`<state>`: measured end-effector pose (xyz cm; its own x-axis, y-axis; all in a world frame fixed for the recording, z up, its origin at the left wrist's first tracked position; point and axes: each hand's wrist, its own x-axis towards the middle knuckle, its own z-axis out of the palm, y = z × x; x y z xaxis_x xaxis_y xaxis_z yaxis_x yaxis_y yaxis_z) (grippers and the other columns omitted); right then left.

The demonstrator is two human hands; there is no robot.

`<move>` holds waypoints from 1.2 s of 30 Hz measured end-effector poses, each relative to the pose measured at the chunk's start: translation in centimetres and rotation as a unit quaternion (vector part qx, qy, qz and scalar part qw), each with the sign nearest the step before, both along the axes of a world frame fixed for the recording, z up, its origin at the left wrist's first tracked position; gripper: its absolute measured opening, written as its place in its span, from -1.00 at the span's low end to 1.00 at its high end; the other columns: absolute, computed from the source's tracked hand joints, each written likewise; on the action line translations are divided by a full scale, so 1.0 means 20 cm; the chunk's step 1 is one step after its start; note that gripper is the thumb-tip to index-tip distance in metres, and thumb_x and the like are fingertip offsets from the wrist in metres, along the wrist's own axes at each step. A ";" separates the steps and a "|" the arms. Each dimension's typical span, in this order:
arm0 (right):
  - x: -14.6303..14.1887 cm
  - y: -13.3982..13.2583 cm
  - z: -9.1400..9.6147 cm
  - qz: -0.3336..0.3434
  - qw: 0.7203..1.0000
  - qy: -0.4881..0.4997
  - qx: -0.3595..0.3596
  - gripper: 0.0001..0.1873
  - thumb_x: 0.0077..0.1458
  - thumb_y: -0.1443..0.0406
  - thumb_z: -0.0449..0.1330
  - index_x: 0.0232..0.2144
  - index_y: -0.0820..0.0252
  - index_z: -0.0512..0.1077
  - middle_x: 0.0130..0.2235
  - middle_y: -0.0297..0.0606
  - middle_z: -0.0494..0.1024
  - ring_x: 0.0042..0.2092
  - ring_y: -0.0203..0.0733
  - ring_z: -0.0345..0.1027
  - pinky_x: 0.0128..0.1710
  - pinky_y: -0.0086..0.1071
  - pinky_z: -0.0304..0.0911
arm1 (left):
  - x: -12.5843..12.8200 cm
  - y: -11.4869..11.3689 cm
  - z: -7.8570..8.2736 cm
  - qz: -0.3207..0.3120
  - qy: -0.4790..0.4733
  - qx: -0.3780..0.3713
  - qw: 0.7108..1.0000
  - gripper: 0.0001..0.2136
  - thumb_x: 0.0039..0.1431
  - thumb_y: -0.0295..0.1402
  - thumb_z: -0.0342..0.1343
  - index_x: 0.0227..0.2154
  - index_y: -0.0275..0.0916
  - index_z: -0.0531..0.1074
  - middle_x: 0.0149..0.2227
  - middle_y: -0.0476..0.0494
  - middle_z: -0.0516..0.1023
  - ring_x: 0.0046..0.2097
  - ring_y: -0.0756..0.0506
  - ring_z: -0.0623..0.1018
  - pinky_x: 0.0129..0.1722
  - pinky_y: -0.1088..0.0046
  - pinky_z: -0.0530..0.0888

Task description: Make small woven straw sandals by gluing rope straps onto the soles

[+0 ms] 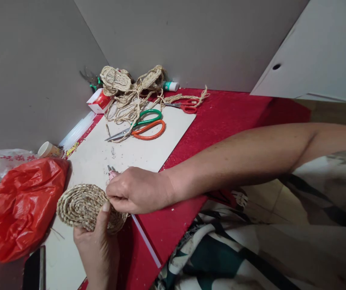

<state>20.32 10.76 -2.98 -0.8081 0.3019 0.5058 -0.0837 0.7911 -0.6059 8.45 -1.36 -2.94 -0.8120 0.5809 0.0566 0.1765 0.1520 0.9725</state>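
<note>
My left hand [96,243] grips a round coiled mat of braided straw [80,207], thumb on its upper face and the other fingers underneath. My right hand [139,190] is closed at the mat's right edge, its fingertips pressed together there; what they pinch is hidden. Just beyond my right knuckles, a small pinkish thing with dark metal tips [111,173] shows in part. A clear, stick-like rod [147,241] lies on the red cloth below my right hand, its upper end near the mat.
On the white board [91,157] lie scissors with green and orange handles [139,127]. Behind are bundles of straw braid [117,80], red-handled scissors [187,106] and a red-and-white box [99,100]. A paper cup [49,150] and a red plastic bag [27,205] are at left.
</note>
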 end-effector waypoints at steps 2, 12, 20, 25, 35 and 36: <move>0.01 0.00 0.03 0.006 1.000 -0.019 0.007 -0.83 0.11 0.38 0.05 -0.47 0.30 0.39 -0.44 -0.23 0.45 -0.37 -0.29 0.22 -0.24 -0.39 0.18 | 0.01 0.01 0.02 -0.020 -0.027 0.028 0.999 -0.66 -0.12 -0.30 0.37 -0.23 -0.27 0.55 -0.27 -0.13 0.61 -0.25 -0.10 0.59 -0.28 0.45 0.53; 0.03 -0.05 0.03 -0.011 1.000 0.025 -0.010 -0.72 0.17 0.28 0.03 -0.24 0.35 0.47 -0.39 -0.18 0.55 -0.40 -0.28 0.35 -0.35 -0.41 0.19 | 0.01 0.03 0.08 -0.050 -0.122 0.146 0.980 -0.69 -0.08 -0.50 0.27 -0.19 -0.23 0.54 -0.25 -0.08 0.61 -0.23 -0.09 0.59 -0.22 0.45 0.52; 0.02 -0.03 0.03 -0.056 0.992 0.091 -0.068 -0.75 0.16 0.28 0.07 -0.28 0.37 0.47 -0.41 -0.17 0.55 -0.43 -0.33 0.35 -0.39 -0.45 0.20 | -0.03 0.02 0.07 -0.058 -0.161 0.154 0.973 -0.68 -0.06 -0.46 0.27 -0.17 -0.20 0.52 -0.23 -0.08 0.60 -0.18 -0.09 0.58 -0.18 0.41 0.50; 0.00 0.05 0.05 -0.047 0.952 0.171 -0.249 -0.80 0.17 0.26 0.08 -0.25 0.33 0.37 -0.47 -0.30 0.47 -0.41 -0.36 0.35 -0.39 -0.49 0.25 | -0.04 0.02 0.10 -0.027 -0.248 0.134 0.959 -0.69 -0.10 -0.38 0.28 -0.20 -0.16 0.52 -0.26 -0.02 0.60 -0.22 -0.07 0.56 -0.21 0.40 0.50; -0.04 0.16 0.08 0.036 0.888 0.150 -0.434 -0.45 0.13 0.15 0.18 0.10 0.27 0.17 -0.08 -0.10 0.48 -0.11 -0.26 0.42 -0.18 -0.41 0.33 | -0.08 -0.01 0.12 -0.069 -0.351 0.099 0.929 -0.72 -0.34 -0.39 0.33 -0.42 -0.21 0.53 -0.40 -0.09 0.58 -0.39 -0.08 0.55 -0.40 0.42 0.52; -0.04 0.14 0.08 0.076 0.888 0.124 -0.436 -0.34 0.11 0.12 0.20 0.17 0.26 0.12 0.02 -0.03 0.43 0.00 -0.22 0.37 -0.09 -0.38 0.31 | -0.09 -0.01 0.11 -0.113 -0.359 0.099 0.921 -0.72 -0.36 -0.39 0.34 -0.43 -0.23 0.52 -0.42 -0.09 0.56 -0.42 -0.06 0.53 -0.44 0.45 0.50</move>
<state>19.49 13.52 -1.48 -0.7693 0.5629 0.3021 -0.3669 -0.0021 -0.9303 6.75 -1.65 -0.77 -0.5401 0.7764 -0.3247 -0.5183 -0.0029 0.8552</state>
